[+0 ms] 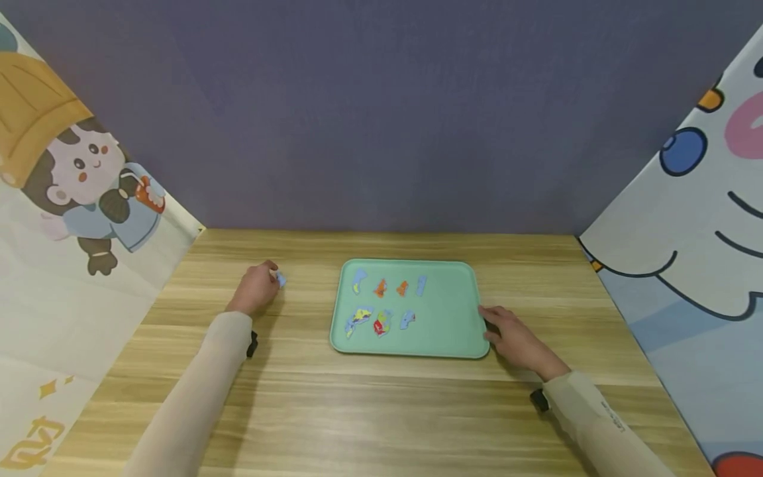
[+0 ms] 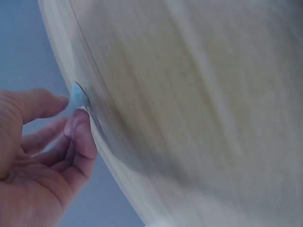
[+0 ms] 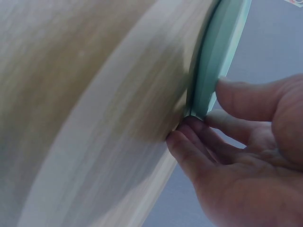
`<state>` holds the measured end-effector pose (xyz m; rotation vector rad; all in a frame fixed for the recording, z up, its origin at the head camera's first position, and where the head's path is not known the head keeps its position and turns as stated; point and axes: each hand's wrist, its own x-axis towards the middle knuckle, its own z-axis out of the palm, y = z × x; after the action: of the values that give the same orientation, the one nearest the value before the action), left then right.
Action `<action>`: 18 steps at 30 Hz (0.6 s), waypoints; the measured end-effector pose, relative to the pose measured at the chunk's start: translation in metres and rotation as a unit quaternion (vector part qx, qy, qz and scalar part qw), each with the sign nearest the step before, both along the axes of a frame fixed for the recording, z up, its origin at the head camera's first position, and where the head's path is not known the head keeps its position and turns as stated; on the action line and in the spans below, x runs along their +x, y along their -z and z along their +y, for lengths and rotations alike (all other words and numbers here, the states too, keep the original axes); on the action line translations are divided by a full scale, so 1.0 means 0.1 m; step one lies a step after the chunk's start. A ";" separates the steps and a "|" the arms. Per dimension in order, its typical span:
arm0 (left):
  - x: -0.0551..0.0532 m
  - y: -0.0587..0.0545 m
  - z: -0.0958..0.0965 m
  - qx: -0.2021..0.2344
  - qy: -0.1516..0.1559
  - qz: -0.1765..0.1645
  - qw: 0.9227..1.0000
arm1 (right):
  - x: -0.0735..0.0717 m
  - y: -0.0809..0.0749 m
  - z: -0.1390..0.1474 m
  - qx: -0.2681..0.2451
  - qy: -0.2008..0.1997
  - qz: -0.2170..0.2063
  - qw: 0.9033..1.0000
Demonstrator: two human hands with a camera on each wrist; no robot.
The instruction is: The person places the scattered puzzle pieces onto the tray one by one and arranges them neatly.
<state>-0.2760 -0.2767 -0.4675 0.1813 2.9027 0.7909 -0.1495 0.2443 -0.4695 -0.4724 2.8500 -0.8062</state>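
My left hand [image 1: 256, 286] is over the wooden table, left of the tray, and pinches a small light-blue puzzle piece [image 2: 78, 96] between thumb and fingers. The fingers hide part of the piece. A mint-green tray [image 1: 450, 324] lies flat at the middle of the table. My right hand [image 1: 512, 339] holds the tray's right edge, with the thumb on the rim and the other fingers low against its outer side. Several puzzle pieces lie on the tray in two rough rows, among them an orange one [image 1: 381, 287], a red and green one [image 1: 382, 323] and a narrow blue one [image 1: 421, 285].
The wooden table [image 1: 369, 417] ends at a dark blue-grey wall [image 1: 381, 119] at the back. Printed cartoon panels flank it, with a child figure [image 1: 95, 165] on the left and a white character [image 1: 685, 218] on the right.
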 end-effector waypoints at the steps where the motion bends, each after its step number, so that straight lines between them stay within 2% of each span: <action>1: 0.00 -0.01 0.00 0.001 -0.004 -0.001 1.000 | 0.00 0.00 0.00 0.000 0.000 0.001 1.000; 10: -0.03 -0.01 0.08 -0.022 -0.001 -0.013 1.000 | -0.01 0.02 0.01 -0.001 0.003 0.004 1.000; 14: -0.03 -0.01 0.10 -0.014 -0.006 -0.015 1.000 | -0.01 0.02 0.01 -0.002 0.002 0.003 1.000; 18: -0.01 -0.02 0.14 0.002 0.008 0.005 1.000 | -0.01 0.02 0.01 -0.002 0.002 0.001 1.000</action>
<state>-0.2770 -0.2626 -0.4655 0.2084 2.9049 0.7947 -0.1506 0.2454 -0.4719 -0.4677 2.8532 -0.8128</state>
